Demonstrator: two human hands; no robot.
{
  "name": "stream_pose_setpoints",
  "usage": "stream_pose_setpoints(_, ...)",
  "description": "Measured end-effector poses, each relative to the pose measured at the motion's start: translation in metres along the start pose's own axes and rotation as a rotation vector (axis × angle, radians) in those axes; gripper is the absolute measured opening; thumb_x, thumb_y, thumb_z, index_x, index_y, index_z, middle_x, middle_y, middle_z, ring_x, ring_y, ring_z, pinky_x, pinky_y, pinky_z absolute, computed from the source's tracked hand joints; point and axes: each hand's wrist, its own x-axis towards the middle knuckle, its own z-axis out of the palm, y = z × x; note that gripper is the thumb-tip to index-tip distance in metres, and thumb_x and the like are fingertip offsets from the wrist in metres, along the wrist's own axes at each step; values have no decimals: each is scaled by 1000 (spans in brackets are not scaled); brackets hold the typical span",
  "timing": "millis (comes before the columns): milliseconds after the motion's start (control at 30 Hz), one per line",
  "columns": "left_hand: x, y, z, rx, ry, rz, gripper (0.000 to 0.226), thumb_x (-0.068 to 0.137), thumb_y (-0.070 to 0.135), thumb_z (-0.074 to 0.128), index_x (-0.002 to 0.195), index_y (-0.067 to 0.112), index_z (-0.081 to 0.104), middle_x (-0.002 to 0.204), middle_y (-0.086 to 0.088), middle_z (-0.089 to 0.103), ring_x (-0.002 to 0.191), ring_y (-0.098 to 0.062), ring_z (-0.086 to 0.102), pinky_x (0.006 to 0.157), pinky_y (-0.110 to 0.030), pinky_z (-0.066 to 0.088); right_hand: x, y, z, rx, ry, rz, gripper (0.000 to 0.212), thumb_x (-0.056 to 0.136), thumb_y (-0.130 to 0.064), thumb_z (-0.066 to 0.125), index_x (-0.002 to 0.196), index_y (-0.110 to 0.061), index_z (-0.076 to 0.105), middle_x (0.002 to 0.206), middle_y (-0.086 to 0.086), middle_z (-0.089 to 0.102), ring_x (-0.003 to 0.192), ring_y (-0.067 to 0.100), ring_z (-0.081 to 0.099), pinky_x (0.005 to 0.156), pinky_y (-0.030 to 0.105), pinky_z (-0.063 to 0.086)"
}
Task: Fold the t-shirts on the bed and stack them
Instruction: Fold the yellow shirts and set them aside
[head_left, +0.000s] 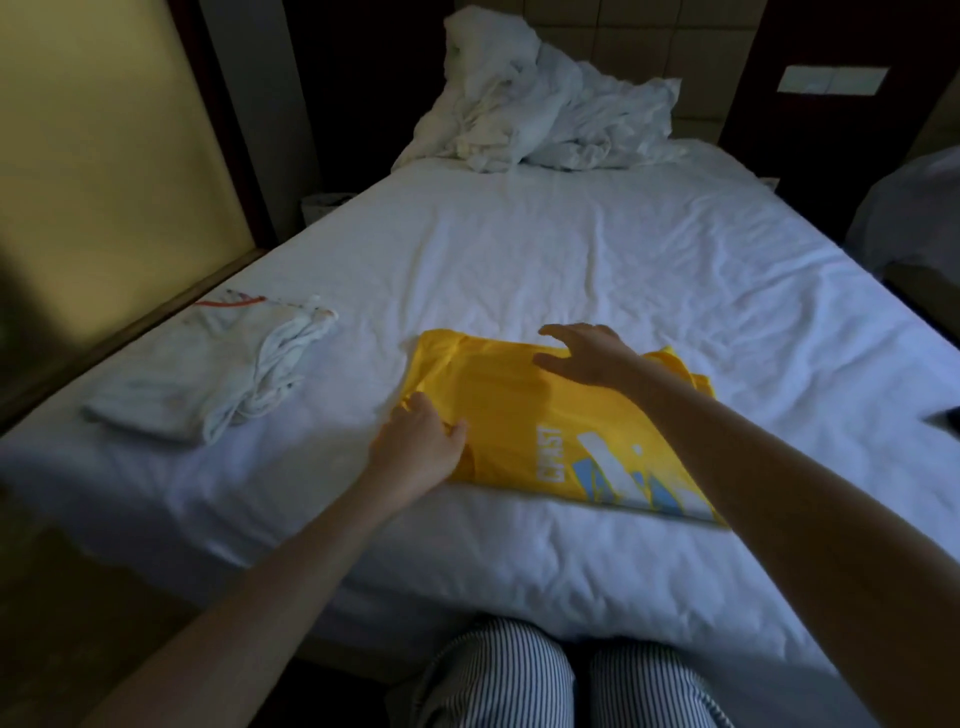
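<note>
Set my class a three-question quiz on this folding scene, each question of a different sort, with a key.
1. Which hand grips the yellow t-shirt at its edge? A: left hand. B: right hand. C: neither.
2. True or false: the yellow t-shirt lies on top of the white garment.
3. Fill in: the crumpled bedding is heaped at the ___ of the bed.
Key: 1 A; the right hand is open. 2 False; the white garment lies apart from it. 3 head.
</note>
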Motion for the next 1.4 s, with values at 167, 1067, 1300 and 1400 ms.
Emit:
stream_pose_setpoints(167,-13,-21,-1,-38,-51,-187,81,91,59,43,136,-6,27,138,-31,37,128,-42,38,103,-40,33,3,-4,21,-50,-133,114,82,83,-71,40,146,-21,24,151,7,30,137,29,30,111,43,24)
stream_pose_setpoints(1067,1,-4,4,-800,3,-211,91,77,42,67,140,4,14,135,-23,47,119,-38,51,97,-40,44,-53,-14,-8,643,-181,339,62,93,-50,46,144,-18,33,147,7,37,131,26,38,104,33,31)
stream_pose_setpoints(1300,-14,36,24,-1109,-82,-53,72,85,11,64,144,21,25,135,-9,45,114,-19,48,92,-26,42,-61,-22,-2,1009,-130,389,52,96,-38,47,141,-16,34,141,9,44,122,26,48,97,35,41)
stream_pose_setpoints(1400,-14,38,20,-1417,-6,-57,61,81,-1,64,131,27,42,134,-13,50,109,-20,52,90,-28,45,-68,-23,-9,1268,-77,448,47,98,-36,44,140,-17,34,136,14,48,109,30,54,92,46,47)
